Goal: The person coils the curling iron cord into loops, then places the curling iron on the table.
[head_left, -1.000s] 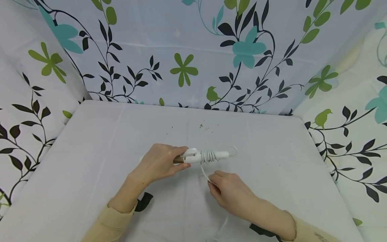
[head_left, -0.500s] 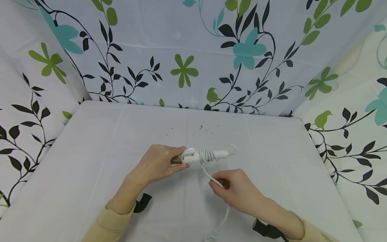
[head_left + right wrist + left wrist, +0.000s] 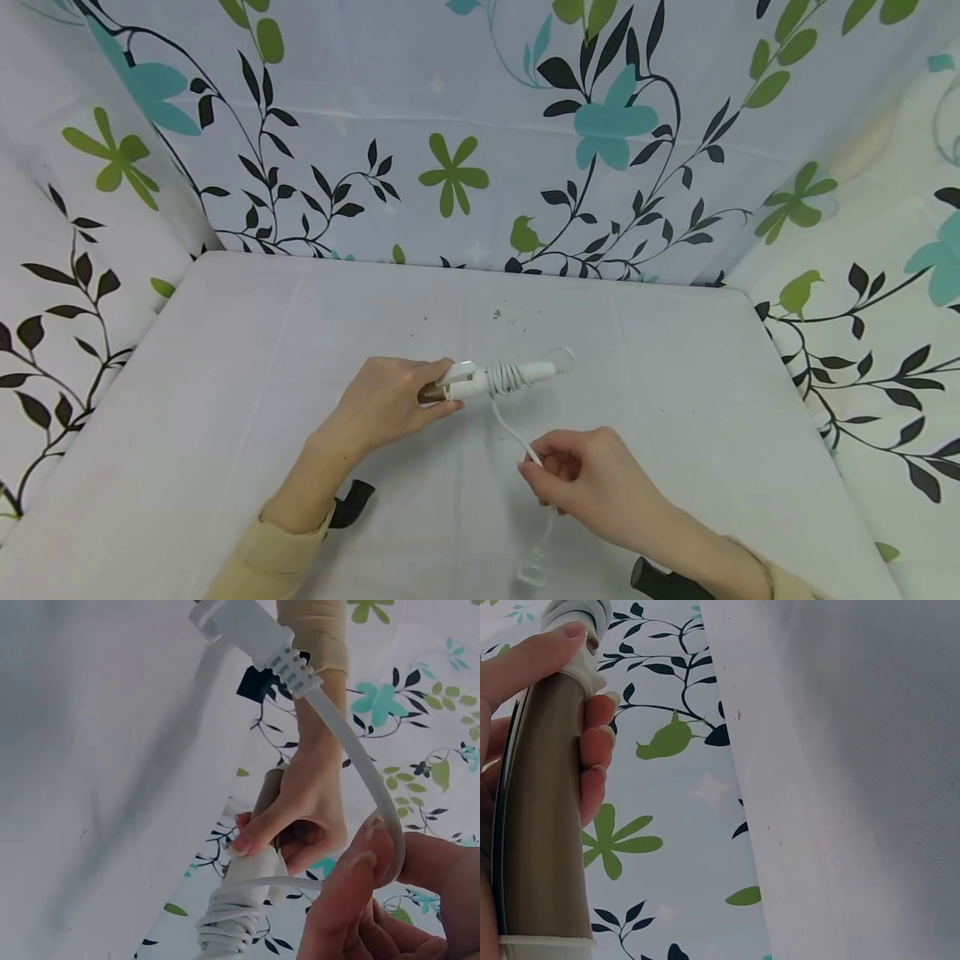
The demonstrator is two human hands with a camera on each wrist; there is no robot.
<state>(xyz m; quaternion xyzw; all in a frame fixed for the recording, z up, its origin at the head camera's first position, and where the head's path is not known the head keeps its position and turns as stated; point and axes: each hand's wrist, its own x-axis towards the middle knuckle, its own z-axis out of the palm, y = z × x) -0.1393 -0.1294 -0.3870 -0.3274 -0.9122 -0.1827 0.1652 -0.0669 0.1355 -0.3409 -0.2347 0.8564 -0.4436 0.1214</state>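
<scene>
A curling iron (image 3: 467, 383) with a white handle and a brownish-gold barrel (image 3: 551, 810) is held above the table. My left hand (image 3: 386, 402) grips it round the barrel, fingers and thumb reaching to the base of the handle. Several turns of white power cord (image 3: 506, 378) wrap the handle, and the cord makes a small loop at its far end. My right hand (image 3: 600, 477) pinches the loose stretch of cord between thumb and fingers. Beyond that pinch the cord's end hangs down to a white plug (image 3: 251, 634), which points toward the table in the right wrist view.
The table (image 3: 337, 308) has a white cover, with small dark crumbs (image 3: 497, 314) scattered toward its back. A patterned curtain (image 3: 450, 92) of leaves and flowers encloses the back and both sides. Black straps (image 3: 351, 503) are on both wrists.
My right hand has moved slightly right and turned, still pinching the cord. The iron has shifted a little left, its handle end tilting up. The plug has come further into view.
</scene>
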